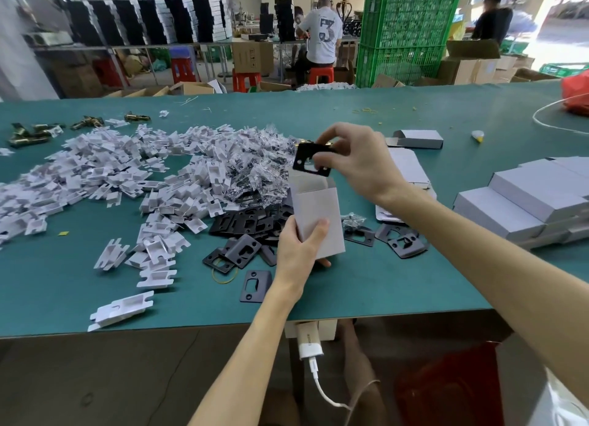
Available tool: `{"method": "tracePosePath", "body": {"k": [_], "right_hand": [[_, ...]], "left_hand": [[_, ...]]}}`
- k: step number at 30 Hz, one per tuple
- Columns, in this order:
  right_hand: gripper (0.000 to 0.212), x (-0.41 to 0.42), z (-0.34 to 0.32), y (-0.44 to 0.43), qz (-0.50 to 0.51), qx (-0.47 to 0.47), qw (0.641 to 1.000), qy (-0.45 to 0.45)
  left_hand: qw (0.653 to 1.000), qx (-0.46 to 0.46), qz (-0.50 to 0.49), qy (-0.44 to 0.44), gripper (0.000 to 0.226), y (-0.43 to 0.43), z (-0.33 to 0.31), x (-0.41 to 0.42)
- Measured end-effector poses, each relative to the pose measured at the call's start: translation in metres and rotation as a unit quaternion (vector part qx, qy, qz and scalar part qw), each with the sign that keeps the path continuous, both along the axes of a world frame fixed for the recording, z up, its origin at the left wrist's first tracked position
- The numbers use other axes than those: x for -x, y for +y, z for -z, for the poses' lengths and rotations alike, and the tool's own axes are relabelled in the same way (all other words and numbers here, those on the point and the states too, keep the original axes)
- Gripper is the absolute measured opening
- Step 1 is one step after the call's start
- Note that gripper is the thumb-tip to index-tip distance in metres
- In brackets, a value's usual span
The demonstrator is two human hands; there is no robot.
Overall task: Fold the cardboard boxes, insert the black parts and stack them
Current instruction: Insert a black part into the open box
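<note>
Hovering above the box (318,218), the plate (310,161) sits between fingers (322,161).

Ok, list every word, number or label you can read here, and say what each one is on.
"3": large figure on the back of a seated person's white T-shirt.
Brown carton: printed marks, too small to read.
White power adapter under the table: label blurred.
White cardboard box and black strike plate: no print visible.
</note>
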State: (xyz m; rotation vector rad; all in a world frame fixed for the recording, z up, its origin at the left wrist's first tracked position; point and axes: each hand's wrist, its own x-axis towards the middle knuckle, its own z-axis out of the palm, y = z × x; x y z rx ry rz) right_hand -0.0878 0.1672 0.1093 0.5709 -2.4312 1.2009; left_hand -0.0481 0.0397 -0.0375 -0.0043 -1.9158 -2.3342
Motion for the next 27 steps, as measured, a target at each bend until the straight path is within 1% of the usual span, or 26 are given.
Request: {"method": "tracePosePath", "body": {"k": [3,5,8,12,15,19,21,22,23,25,26,27], "right_hand": [[0.013,-0.003,0.002,-0.012,0.003,-0.127,0.991,0.03],[0.012,-0.002,0.005,-0.013,0.007,-0.177,0.984,0.021],[0.012,-0.003,0.009,-0.011,-0.001,-0.215,0.977,-0.006],[0.017,0.0,0.01,-0.004,-0.023,-0.272,0.961,-0.043],[0.018,0.003,0.009,-0.003,-0.036,-0.307,0.948,-0.08],[0.033,0.002,0.011,-0.008,-0.044,-0.354,0.927,-0.115],[0.036,0.002,0.01,-0.009,-0.042,-0.348,0.93,-0.115],[0.034,0.003,0.009,-0.008,-0.039,-0.332,0.937,-0.102],[0.032,0.004,0.01,-0.006,-0.032,-0.3,0.95,-0.08],[0.026,0.006,0.013,-0.002,0.0,-0.204,0.978,-0.038],[0.025,0.008,0.018,0.002,0.024,-0.163,0.986,-0.032],[0.024,0.011,0.024,0.007,0.048,-0.144,0.988,-0.04]], "left_hand": [[1.0,-0.007,0.005,0.0,0.033,0.0,-0.001,-0.002],[1.0,-0.015,0.005,-0.001,0.033,0.0,-0.001,-0.002],[1.0,-0.02,0.006,-0.004,0.03,-0.001,0.0,-0.002],[1.0,-0.018,0.014,-0.008,0.041,0.0,0.0,-0.002],[1.0,-0.021,0.016,-0.004,0.043,0.0,-0.001,-0.002],[1.0,-0.027,0.008,-0.002,0.035,-0.001,-0.001,-0.002],[1.0,-0.028,0.001,-0.004,0.033,-0.002,-0.002,-0.002],[1.0,-0.03,-0.001,-0.005,0.034,-0.002,-0.003,-0.003],[0.999,-0.032,-0.003,-0.004,0.035,-0.002,-0.003,-0.003],[0.999,-0.039,-0.007,0.0,0.037,-0.002,-0.003,-0.004],[0.999,-0.042,-0.011,0.002,0.037,-0.002,-0.003,-0.004],[0.999,-0.044,-0.017,0.002,0.038,-0.002,-0.003,-0.004]]}}
